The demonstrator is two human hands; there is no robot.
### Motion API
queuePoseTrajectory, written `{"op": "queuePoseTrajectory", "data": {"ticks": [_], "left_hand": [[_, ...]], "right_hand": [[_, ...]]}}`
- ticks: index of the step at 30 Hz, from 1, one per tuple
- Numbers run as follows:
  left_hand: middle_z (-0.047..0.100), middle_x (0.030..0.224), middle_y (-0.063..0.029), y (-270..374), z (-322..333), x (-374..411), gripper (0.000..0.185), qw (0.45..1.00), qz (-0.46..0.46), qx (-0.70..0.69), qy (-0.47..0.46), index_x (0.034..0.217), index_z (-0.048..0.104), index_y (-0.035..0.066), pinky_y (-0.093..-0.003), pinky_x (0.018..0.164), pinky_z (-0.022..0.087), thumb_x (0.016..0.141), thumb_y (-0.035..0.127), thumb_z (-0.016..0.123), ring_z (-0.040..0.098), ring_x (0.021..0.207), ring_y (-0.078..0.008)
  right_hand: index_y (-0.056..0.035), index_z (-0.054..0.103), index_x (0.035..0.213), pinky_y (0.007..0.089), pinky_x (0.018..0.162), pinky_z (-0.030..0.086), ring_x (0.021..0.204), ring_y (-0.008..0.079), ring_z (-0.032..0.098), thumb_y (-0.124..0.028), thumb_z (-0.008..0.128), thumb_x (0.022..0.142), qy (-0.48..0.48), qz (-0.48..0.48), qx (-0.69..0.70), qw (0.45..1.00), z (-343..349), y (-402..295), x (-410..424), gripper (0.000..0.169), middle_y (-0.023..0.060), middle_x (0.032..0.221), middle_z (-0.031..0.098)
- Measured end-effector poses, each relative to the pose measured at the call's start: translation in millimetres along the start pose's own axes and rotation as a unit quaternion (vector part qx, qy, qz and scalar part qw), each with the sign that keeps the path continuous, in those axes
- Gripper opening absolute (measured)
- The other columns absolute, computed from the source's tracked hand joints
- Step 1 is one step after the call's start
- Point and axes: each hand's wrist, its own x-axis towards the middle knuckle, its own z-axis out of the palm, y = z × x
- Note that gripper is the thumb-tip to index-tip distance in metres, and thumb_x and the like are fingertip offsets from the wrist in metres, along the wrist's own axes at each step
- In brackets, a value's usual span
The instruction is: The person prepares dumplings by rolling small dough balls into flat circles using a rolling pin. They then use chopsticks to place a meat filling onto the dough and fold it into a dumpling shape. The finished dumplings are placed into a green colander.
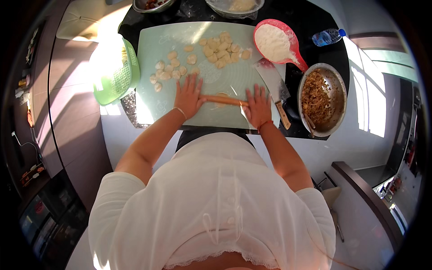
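Note:
A wooden rolling pin [226,100] lies across a round of dough [221,96] near the front of a pale green silicone mat [206,116]. Under my left palm is the pin's left end, and the fingers of my left hand [189,96] stretch forward. My right hand [259,105] bears on the other end, its fingers spread. Flattened dough pieces [221,49] form an overlapping pile toward the back of the mat. Smaller dough pieces [165,75] are scattered ahead of my left hand. To the right of my right hand lies a cleaver [274,81] with a wooden handle.
A red scoop [297,55] of flour [272,42] overlaps the mat's back right corner. Farther right are a metal bowl [339,118] of filling [314,96] and a water bottle [326,37]. On the left stands a green basket [133,64]. Two bowls [153,8] [248,14] sit at the back.

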Motion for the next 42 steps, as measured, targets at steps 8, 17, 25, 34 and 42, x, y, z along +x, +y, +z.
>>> {"op": "queuePoseTrajectory", "data": {"ticks": [8, 17, 25, 34, 42], "left_hand": [[0.013, 0.169, -0.0206, -8, 11, 14, 0.077, 0.999, -0.032, 0.001, 0.029, 0.16, 0.028, 0.007, -0.0699, 0.117, 0.017, 0.099, 0.048, 0.053, 0.018, 0.153, -0.0451], [0.013, 0.168, -0.0215, -6, -2, -2, 0.074, 1.0, 0.003, -0.002, -0.009, 0.159, 0.031, 0.01, -0.0697, 0.118, 0.016, 0.1, 0.051, 0.05, 0.018, 0.152, -0.0451], [0.033, 0.161, -0.0147, 6, -11, 22, 0.056, 0.991, 0.101, -0.068, 0.046, 0.145, 0.052, 0.011, -0.0677, 0.118, 0.021, 0.097, 0.04, 0.062, 0.027, 0.15, -0.0404], [0.051, 0.145, -0.0111, 23, -41, 19, 0.049, 0.98, 0.103, -0.082, 0.147, 0.13, 0.061, 0.011, -0.0614, 0.115, 0.03, 0.083, 0.015, 0.074, 0.045, 0.138, -0.0334], [0.053, 0.144, -0.0059, 38, 13, -8, 0.048, 0.982, 0.162, -0.065, 0.077, 0.132, 0.059, 0.014, -0.0539, 0.115, 0.034, 0.085, 0.019, 0.07, 0.047, 0.136, -0.0284]], "right_hand": [[-0.0159, 0.033, 0.159, 0.0648, 0.12, 0.018, 0.154, 0.0424, 0.016, -0.049, 0.06, 0.097, 0.041, -0.017, -0.004, 0.999, -10, -6, 21, 0.075, 0.0197, 0.167, 0.018], [-0.0143, 0.041, 0.153, 0.0688, 0.119, 0.017, 0.154, 0.0427, 0.014, -0.041, 0.065, 0.094, -0.001, -0.021, 0.032, 0.999, 2, -6, -3, 0.068, 0.0184, 0.167, 0.018], [-0.0028, 0.067, 0.101, 0.0608, 0.119, 0.028, 0.147, 0.0447, 0.032, -0.022, 0.072, 0.089, 0.066, -0.088, 0.088, 0.99, -6, -17, 17, 0.023, 0.0169, 0.148, 0.049], [0.0013, 0.062, 0.099, 0.0577, 0.112, 0.036, 0.136, 0.0519, 0.042, -0.014, 0.073, 0.088, 0.1, -0.004, 0.209, 0.973, -21, -11, 2, 0.022, 0.0211, 0.136, 0.06], [-0.0004, 0.064, 0.104, 0.0556, 0.111, 0.036, 0.138, 0.0483, 0.043, -0.016, 0.073, 0.089, 0.128, 0.043, 0.25, 0.959, 5, 7, -6, 0.023, 0.0191, 0.139, 0.058]]}}
